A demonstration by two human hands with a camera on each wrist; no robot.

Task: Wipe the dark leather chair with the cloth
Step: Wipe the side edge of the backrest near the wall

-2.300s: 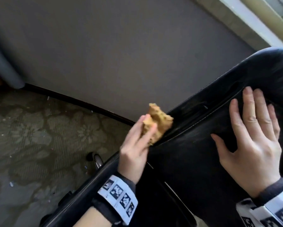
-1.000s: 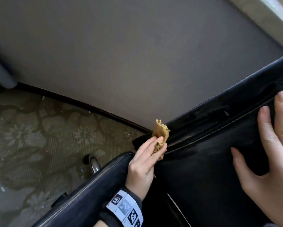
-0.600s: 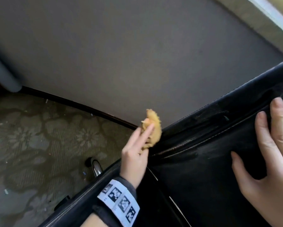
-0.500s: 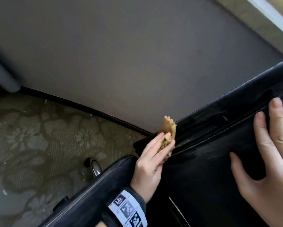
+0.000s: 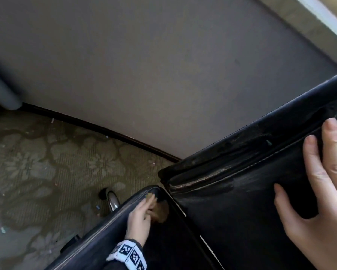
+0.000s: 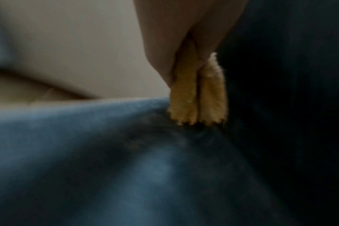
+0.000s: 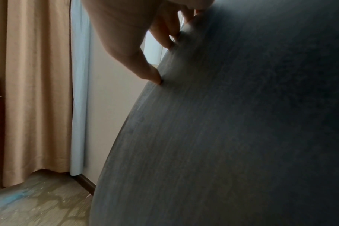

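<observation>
The dark leather chair [image 5: 232, 201] fills the lower right of the head view, its backrest slanting up to the right. My left hand [image 5: 142, 215] holds a folded yellow cloth [image 5: 161, 211] against the rear corner of the seat edge, below the backrest's lower corner. In the left wrist view the cloth [image 6: 197, 94] is pinched between my fingers, its serrated edge touching the leather [image 6: 106, 152]. My right hand [image 5: 323, 191] lies flat with spread fingers on the backrest; in the right wrist view its fingertips [image 7: 155, 76] press the leather [image 7: 242, 122].
A grey wall [image 5: 163, 65] with a dark skirting board [image 5: 105, 131] stands just behind the chair. Patterned carpet [image 5: 37, 172] covers the floor at left, and a chrome chair leg [image 5: 113, 199] shows beside the seat. Beige curtains [image 7: 29, 76] hang at the left.
My left hand has carried the cloth down from the backrest's lower seam to the seat's rear corner. The right hand stays pressed flat on the backrest.
</observation>
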